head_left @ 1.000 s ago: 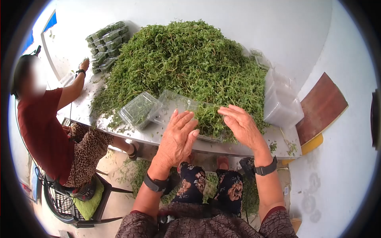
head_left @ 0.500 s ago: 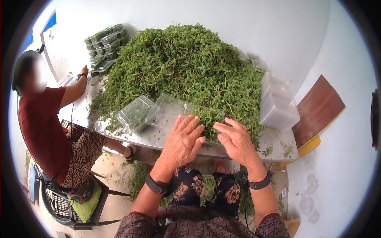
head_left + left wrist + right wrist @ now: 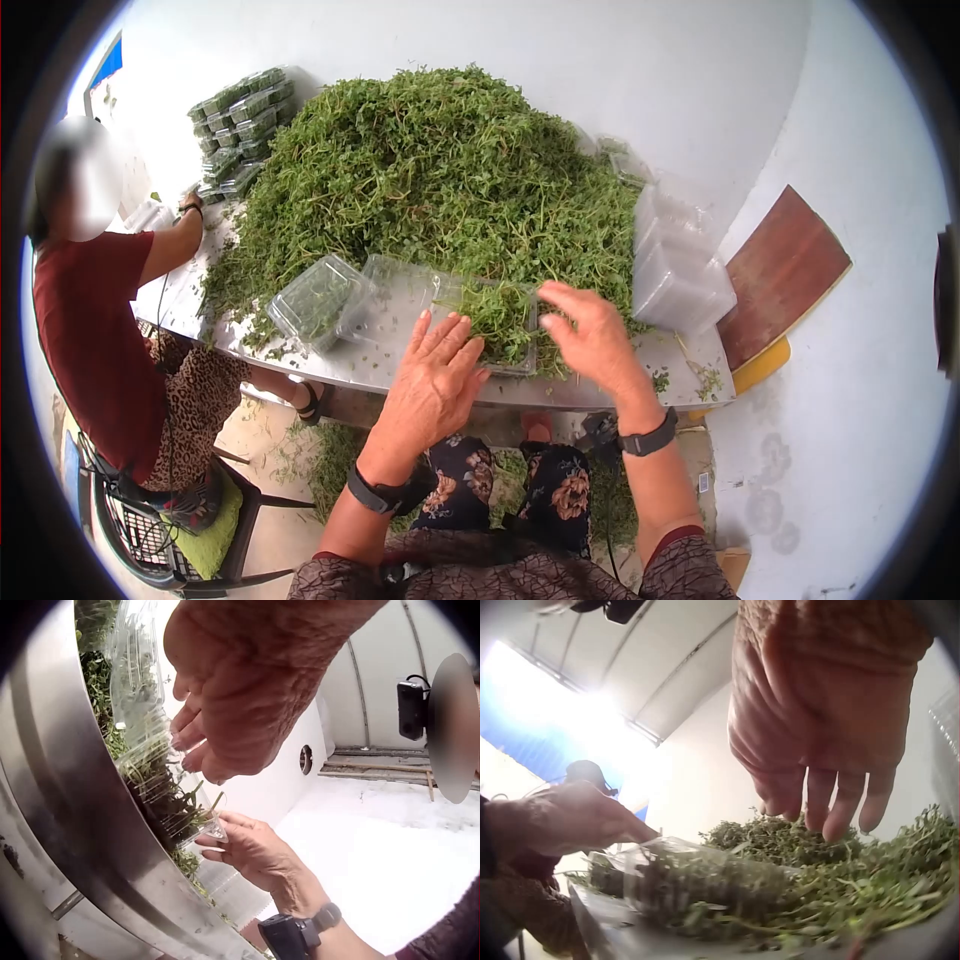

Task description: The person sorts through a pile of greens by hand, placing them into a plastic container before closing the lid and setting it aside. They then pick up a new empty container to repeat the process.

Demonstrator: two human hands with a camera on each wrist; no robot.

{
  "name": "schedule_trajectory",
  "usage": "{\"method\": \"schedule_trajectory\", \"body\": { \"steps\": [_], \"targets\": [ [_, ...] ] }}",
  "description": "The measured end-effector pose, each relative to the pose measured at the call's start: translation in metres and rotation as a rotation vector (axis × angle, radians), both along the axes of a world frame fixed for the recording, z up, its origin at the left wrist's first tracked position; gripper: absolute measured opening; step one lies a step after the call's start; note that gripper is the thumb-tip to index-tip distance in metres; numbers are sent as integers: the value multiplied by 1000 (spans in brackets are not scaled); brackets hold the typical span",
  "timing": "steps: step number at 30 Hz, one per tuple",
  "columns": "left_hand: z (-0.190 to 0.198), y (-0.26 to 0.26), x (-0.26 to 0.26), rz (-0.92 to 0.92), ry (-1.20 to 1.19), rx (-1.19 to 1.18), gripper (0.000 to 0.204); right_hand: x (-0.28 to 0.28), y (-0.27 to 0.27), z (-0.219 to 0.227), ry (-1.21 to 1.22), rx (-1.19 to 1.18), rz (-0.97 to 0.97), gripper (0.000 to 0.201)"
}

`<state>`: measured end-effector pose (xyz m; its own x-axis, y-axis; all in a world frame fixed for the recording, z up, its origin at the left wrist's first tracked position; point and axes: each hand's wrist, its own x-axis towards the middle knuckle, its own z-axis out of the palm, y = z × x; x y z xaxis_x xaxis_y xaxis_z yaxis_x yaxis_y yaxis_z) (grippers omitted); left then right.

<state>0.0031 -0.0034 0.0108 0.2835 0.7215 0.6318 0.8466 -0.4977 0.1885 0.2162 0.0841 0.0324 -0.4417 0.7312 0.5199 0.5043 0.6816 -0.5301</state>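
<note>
A clear plastic clamshell box [image 3: 487, 368] filled with leafy green sprigs [image 3: 500, 318] lies at the table's front edge, its lid [image 3: 385, 272] folded open to the left. My left hand [image 3: 432, 378] is at its near left side, fingers straight and nearly together. Over the right side is my right hand [image 3: 592, 338], fingers extended toward the box's right rim. In the left wrist view, the fingertips of my left hand [image 3: 240, 697] overlap the box wall, and my right hand [image 3: 259, 859] is at its far end. Neither hand grips anything in view.
A large heap of greens [image 3: 430, 180] covers the table behind the box. A closed filled box [image 3: 318, 305] lies at left, stacked filled boxes [image 3: 235, 125] at back left, nested clear containers [image 3: 680, 275] at right. Another person [image 3: 100, 340] sits at left.
My hands came closer together over the filled box, then my right hand moved back out to its right side. The other person's hand came down beside the stack. The head view shifted slightly.
</note>
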Motion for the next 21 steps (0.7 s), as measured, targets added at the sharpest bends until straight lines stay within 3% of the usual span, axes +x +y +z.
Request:
{"method": "schedule_trajectory", "body": {
  "steps": [4, 9, 11, 15, 21],
  "targets": [
    [-5, -10, -11, 8, -48, 14, 33, 17, 18, 11, -126, -132, -293, 33],
    [-10, -17, -17, 76, -109, -4, 40, 29, 53, 10, -298, 59, -356, 42],
    [-11, -19, -18, 76, -94, 12, 39, 24, 61, 15, -430, 11, -448, 28],
    [-12, -22, -21, 73, -81, 13, 39, 16, 80, 11, -578, -137, -490, 24],
    [-17, -27, -25, 59, -153, 17, 41, 25, 103, -17, -600, 106, -486, 6]
  ]
}}
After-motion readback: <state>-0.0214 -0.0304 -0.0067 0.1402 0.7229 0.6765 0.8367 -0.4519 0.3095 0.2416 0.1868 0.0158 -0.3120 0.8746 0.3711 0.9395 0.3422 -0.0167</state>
